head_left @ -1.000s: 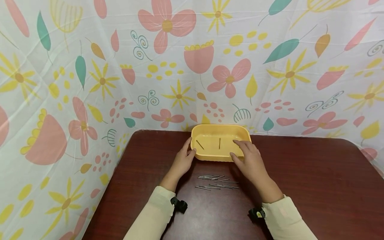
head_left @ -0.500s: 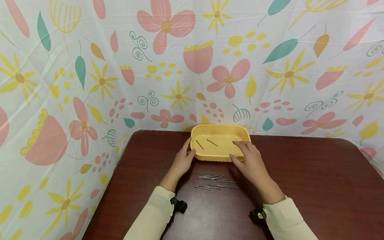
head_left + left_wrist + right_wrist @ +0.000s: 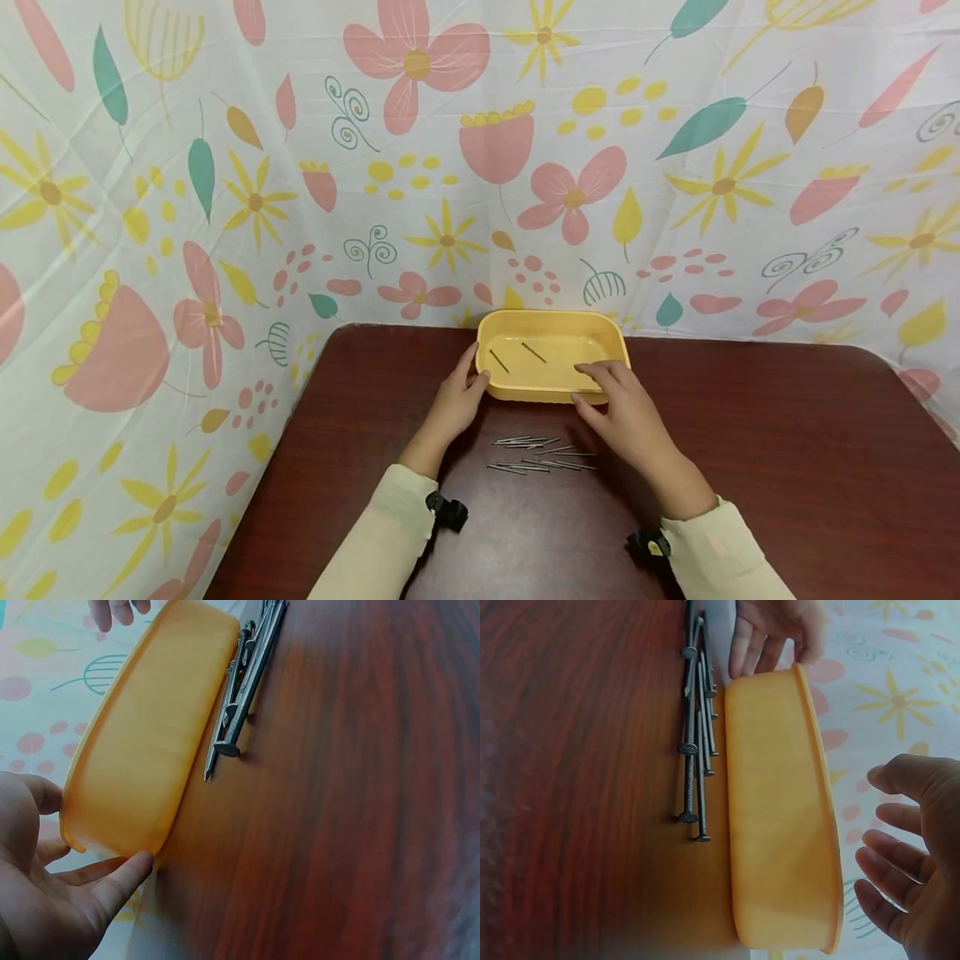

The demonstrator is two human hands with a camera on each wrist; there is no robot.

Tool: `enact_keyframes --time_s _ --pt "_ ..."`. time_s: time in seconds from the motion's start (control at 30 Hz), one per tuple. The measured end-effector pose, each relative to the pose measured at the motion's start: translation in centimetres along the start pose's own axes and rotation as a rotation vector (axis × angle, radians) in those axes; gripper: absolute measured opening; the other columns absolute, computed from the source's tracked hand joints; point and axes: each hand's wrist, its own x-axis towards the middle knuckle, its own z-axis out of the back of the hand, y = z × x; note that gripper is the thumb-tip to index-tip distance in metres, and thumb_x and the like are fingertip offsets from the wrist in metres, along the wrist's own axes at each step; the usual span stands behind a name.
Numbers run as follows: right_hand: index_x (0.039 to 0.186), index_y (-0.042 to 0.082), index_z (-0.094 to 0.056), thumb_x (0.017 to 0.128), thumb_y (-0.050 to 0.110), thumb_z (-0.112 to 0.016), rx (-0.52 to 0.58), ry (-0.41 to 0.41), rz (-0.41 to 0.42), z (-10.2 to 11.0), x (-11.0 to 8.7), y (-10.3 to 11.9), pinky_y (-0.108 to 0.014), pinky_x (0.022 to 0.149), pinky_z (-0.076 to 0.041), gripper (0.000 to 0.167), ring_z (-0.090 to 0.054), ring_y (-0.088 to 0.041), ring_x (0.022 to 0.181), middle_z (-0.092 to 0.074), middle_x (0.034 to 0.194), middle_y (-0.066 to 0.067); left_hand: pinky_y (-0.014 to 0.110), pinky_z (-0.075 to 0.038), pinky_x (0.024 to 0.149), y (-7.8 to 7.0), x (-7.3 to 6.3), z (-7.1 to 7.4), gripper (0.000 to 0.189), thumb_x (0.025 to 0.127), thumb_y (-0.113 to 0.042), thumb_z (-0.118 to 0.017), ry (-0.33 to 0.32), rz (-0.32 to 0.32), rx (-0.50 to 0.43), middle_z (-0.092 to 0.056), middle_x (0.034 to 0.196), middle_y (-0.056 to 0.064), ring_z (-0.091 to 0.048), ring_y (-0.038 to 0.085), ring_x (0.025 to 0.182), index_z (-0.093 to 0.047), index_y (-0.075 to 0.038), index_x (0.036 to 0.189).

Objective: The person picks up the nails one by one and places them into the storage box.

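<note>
A yellow plastic tray [image 3: 551, 390] stands at the back of the table in the head view, with two nails [image 3: 534, 352] lying apart inside it. My left hand [image 3: 457, 402] holds the tray's left end, thumb toward the front corner and fingers along the side. In the left wrist view its fingertips [image 3: 139, 862] press against the tray's end wall. Over the tray's right front part hovers my right hand [image 3: 626, 412], fingers spread and loosely bent. The right wrist view shows that hand's palm holding nothing, apart from the rim. Several steel nails [image 3: 525, 467] lie loose on the table before the tray.
The dark red wooden table [image 3: 787, 450] extends to both sides and toward me. Right behind the tray hangs a white cloth [image 3: 675, 242] with flower prints, which also runs along the left side. A black strap [image 3: 447, 511] sits at my left cuff.
Inside the tray, one nail has turned from pointing straight away to slanting, then shifted slightly. My right hand has drawn a little closer and left. The left hand stays at the tray's end.
</note>
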Motion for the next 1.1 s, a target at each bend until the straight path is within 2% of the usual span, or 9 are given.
enact_keyframes --time_s 0.13,0.27,0.43,0.7,1.1 --pt "0.121 0.004 -0.068 0.085 0.018 -0.081 -0.023 0.025 0.006 -0.1 -0.3 0.2 -0.045 0.078 -0.054 0.041 -0.06 -0.026 0.095 -0.061 0.109 -0.011 0.049 -0.05 0.105 -0.1 0.0 0.1 0.061 0.107 -0.039 -0.047 0.005 0.002 0.0 -0.038 0.162 0.01 -0.058 0.026 0.132 -0.021 -0.034 0.162" --pt "0.12 0.006 -0.069 0.085 0.017 -0.081 -0.034 0.074 0.001 -0.1 -0.7 0.3 -0.042 0.077 -0.054 0.038 -0.061 -0.022 0.091 -0.061 0.107 -0.009 0.049 -0.05 0.103 0.0 0.0 0.0 0.061 0.107 -0.039 -0.047 0.004 0.007 -0.001 -0.042 0.159 0.011 -0.06 0.025 0.13 -0.021 -0.035 0.162" --pt "0.119 0.008 -0.069 0.087 0.018 -0.08 -0.037 0.132 -0.001 -0.2 -1.2 0.3 -0.042 0.079 -0.054 0.036 -0.062 -0.02 0.092 -0.062 0.106 -0.006 0.048 -0.051 0.102 0.0 0.0 0.0 0.061 0.107 -0.038 -0.047 -0.003 0.007 0.003 -0.046 0.156 0.011 -0.061 0.023 0.127 -0.022 -0.035 0.162" --pt "0.115 0.01 -0.071 0.086 0.019 -0.081 -0.046 0.198 0.063 -0.7 -1.8 0.3 -0.039 0.081 -0.054 0.031 -0.062 -0.016 0.092 -0.064 0.103 -0.002 0.049 -0.05 0.105 0.2 0.1 0.0 0.061 0.107 -0.038 -0.047 -0.004 0.001 0.012 -0.043 0.158 0.011 -0.061 0.025 0.129 -0.022 -0.033 0.162" --pt "0.108 0.01 -0.071 0.084 0.016 -0.082 -0.046 0.303 0.101 -1.4 -2.3 0.5 -0.038 0.082 -0.054 0.027 -0.063 -0.015 0.094 -0.064 0.102 0.0 0.048 -0.05 0.105 0.0 0.1 0.0 0.061 0.107 -0.037 -0.047 -0.006 -0.003 0.004 -0.04 0.16 0.011 -0.06 0.025 0.13 -0.022 -0.033 0.162"
